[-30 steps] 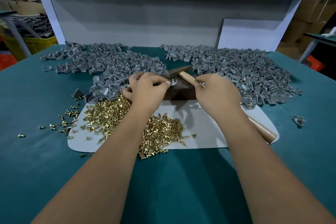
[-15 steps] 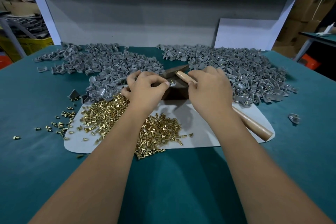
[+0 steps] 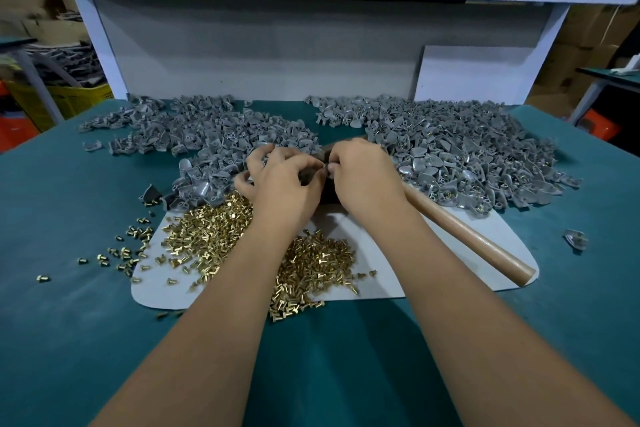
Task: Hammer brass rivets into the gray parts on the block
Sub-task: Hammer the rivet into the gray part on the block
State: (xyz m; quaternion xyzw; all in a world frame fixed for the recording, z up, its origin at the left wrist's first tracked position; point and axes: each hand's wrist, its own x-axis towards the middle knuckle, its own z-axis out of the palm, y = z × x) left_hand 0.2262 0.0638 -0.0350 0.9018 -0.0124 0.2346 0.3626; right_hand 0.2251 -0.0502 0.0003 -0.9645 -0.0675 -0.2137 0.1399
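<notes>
My left hand point(image 3: 284, 184) and my right hand point(image 3: 363, 177) are curled close together over the dark block point(image 3: 329, 192), fingertips almost touching. Both pinch at a small gray part there, which the fingers hide. The hammer lies under my right palm, and its wooden handle point(image 3: 460, 236) runs out to the lower right across the white mat point(image 3: 391, 253). Brass rivets point(image 3: 207, 232) are heaped on the mat below my left hand, with more rivets point(image 3: 318, 260) between my forearms.
Gray parts are piled at the back left point(image 3: 207, 135) and back right point(image 3: 450, 152) of the teal table point(image 3: 69, 340). Loose rivets point(image 3: 121, 253) are scattered left of the mat. A single gray part point(image 3: 575, 239) lies far right. A white frame stands behind.
My right hand has slid left along the hammer until its fingertips meet the left hand's over the block, covering the hammer head. The hammer itself has stayed put.
</notes>
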